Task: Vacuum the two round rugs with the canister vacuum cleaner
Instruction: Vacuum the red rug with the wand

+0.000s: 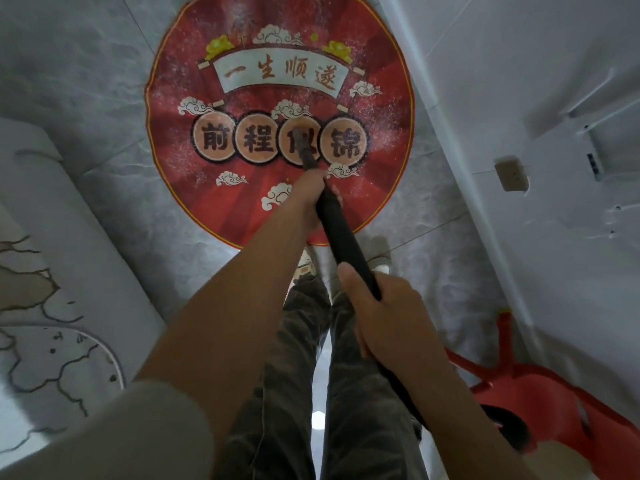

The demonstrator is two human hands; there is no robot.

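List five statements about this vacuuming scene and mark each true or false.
1. The left hand and the right hand both grip the black wand. True.
2. The wand's tip is over bare floor tiles. False: it is over the red round rug.
3. The right hand is nearer the tip. False: the left hand is.
4. A red stool is at lower right. True.
5. White specks are scattered on the rug. True.

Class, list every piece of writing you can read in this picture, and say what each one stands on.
"一生顺遂": on the white scroll banner of the red round rug.
"前程?锦": one character on each of the orange discs; the third, perhaps 似, is half hidden by the vacuum wand.
Small mark near the rug's top: too small to read.
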